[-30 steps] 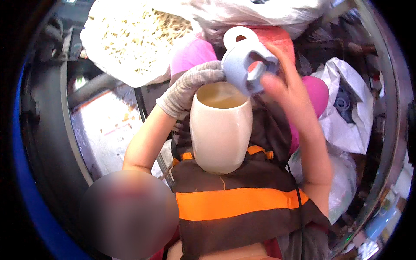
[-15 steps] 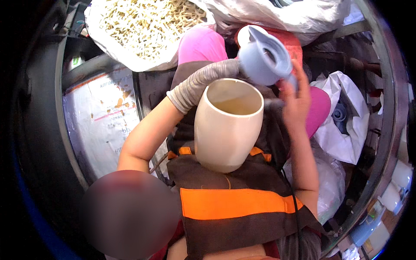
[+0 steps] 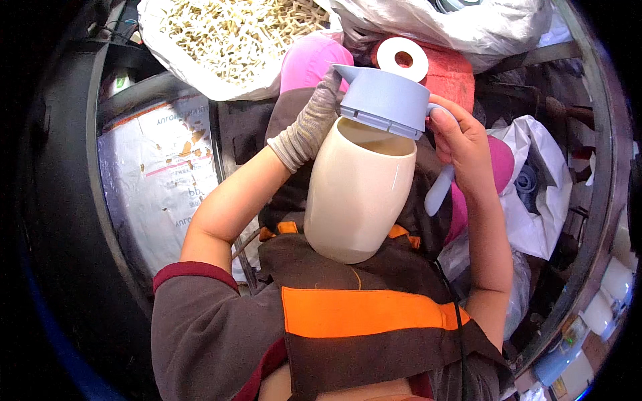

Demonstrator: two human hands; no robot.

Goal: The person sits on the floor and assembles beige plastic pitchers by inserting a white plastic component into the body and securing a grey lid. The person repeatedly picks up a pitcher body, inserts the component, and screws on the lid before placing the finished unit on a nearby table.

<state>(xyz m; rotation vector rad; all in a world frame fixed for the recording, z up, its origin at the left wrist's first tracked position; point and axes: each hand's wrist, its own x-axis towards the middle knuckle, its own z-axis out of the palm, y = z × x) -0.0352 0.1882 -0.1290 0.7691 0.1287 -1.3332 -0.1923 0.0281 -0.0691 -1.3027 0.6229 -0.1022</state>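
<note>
A cream, barrel-shaped jug body (image 3: 358,194) rests tilted in my lap, its mouth partly covered. Over that mouth is a blue-grey spouted top (image 3: 388,97), slanting and not seated flush on the rim. My right hand (image 3: 461,137), bare, pinches the top's handle (image 3: 439,190) near its upper end; the handle's lower end hangs free. In a striped grey glove, my left hand (image 3: 315,120) lies along the left side of the mouth, with a fingertip at the spout. Its other fingers are hidden behind the top and the jug body.
Beyond my knees stands a white sack (image 3: 247,50) of small pale pieces. A white ring-shaped roll (image 3: 402,59) sits on red cloth (image 3: 448,80). To the right, a white bag (image 3: 538,220) holds grey-blue parts. A metal frame (image 3: 595,154) curves along the right side.
The top has come down and left from above the jug, turning its spout leftward, and now covers part of the mouth. My left hand has risen from behind the rim to the spout.
</note>
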